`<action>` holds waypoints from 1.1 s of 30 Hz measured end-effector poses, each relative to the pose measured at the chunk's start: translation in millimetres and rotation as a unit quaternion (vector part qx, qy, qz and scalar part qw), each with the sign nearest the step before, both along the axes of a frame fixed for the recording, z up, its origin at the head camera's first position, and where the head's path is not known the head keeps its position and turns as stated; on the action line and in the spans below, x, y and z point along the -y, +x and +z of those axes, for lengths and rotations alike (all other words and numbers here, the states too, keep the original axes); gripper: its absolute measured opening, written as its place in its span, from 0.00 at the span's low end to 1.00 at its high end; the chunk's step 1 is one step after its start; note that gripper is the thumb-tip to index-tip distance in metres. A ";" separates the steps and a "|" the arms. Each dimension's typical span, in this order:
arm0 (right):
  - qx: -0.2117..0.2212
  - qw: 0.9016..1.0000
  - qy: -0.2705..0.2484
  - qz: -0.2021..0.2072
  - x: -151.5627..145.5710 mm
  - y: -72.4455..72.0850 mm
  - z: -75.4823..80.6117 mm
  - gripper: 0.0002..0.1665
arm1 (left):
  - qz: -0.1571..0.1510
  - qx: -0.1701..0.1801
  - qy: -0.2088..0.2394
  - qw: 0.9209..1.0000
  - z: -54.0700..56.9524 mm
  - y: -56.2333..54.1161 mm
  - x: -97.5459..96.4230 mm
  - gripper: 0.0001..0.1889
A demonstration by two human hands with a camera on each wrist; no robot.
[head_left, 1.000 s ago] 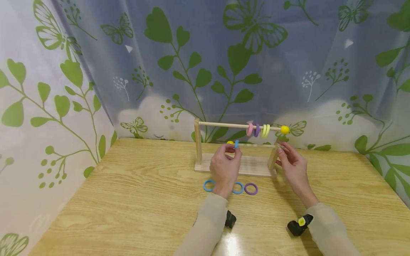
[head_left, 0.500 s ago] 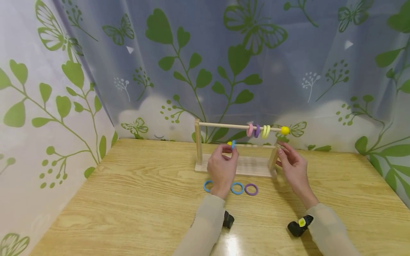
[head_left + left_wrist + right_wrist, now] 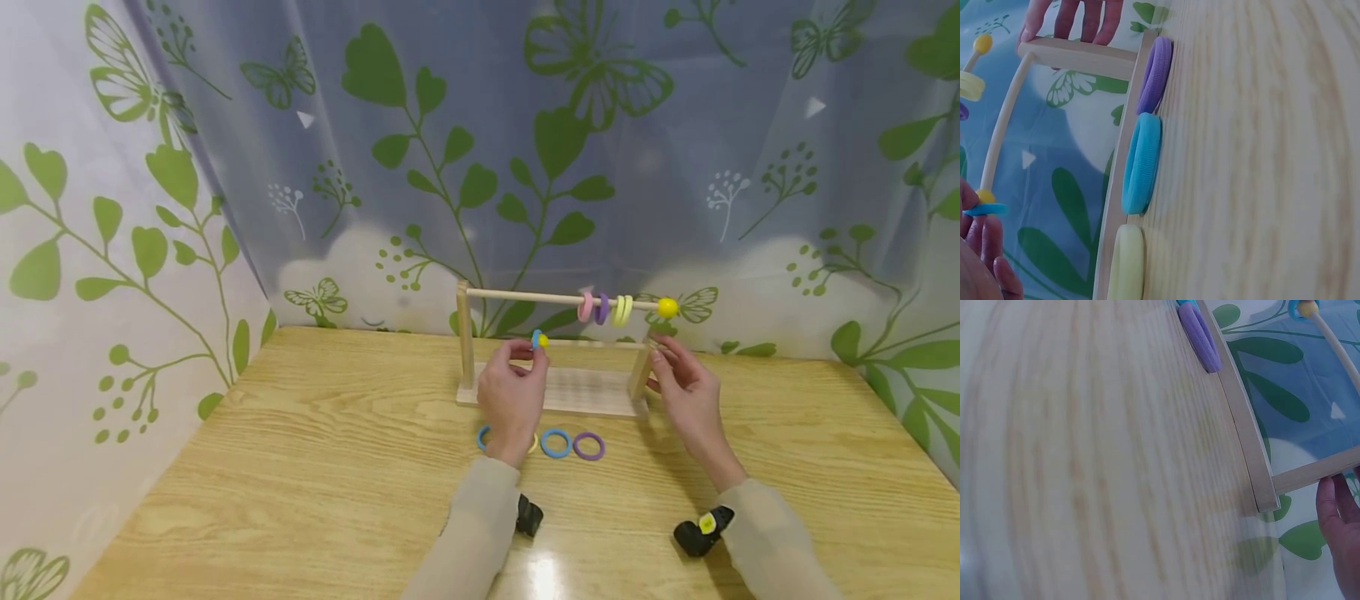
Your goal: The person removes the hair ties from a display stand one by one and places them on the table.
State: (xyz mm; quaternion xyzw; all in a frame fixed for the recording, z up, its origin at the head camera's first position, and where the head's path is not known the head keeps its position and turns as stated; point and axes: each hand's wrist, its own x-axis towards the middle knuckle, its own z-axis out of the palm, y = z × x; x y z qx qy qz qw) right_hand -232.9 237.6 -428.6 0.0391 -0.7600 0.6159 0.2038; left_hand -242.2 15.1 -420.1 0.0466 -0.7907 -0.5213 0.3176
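Note:
My left hand (image 3: 513, 396) pinches a blue hair tie (image 3: 536, 339) at the left end of the wooden rack's lower rod (image 3: 592, 343). The tie sits at the outer side of that rod's yellow ball (image 3: 986, 196); whether it still encircles the ball I cannot tell. My right hand (image 3: 686, 379) holds the top of the right post (image 3: 641, 373) of the rack, thumb in front. On the upper rod (image 3: 517, 295) hang a pink hair tie (image 3: 585, 307), a purple hair tie (image 3: 602, 309) and pale yellow hair ties (image 3: 622, 311).
Before the rack's base (image 3: 592, 392) lie a purple hair tie (image 3: 588, 446), a blue one (image 3: 1142, 164), a pale yellow one (image 3: 1126, 262) and another blue one, partly behind my left hand. A yellow ball (image 3: 667, 308) caps the upper rod. A leaf-patterned curtain stands behind.
My left hand has shifted left, moving the blue hair tie from the right side of the lower rod's yellow ball to its left side. My right hand has stayed on the post.

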 end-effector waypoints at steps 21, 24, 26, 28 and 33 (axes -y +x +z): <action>-0.001 1.000 0.003 -0.001 0.2 -0.1 0.1 0.26 | -0.023 -0.015 0.026 0.999 2.5 3.0 19.3 0.04; 0.001 1.000 0.004 -0.003 0.5 0.1 0.2 0.26 | -0.033 -0.008 0.033 0.999 3.4 4.8 22.9 0.04; 0.002 1.000 0.005 -0.004 0.6 0.1 0.2 0.25 | -0.036 -0.006 0.033 0.999 3.9 6.0 25.2 0.05; 0.001 1.000 0.005 -0.005 0.5 0.2 0.2 0.25 | -0.038 -0.005 0.033 0.999 4.4 6.9 27.5 0.05; 0.000 1.000 0.008 -0.002 0.6 0.0 0.2 0.26 | -0.061 -0.007 0.034 0.998 4.6 9.1 33.7 0.05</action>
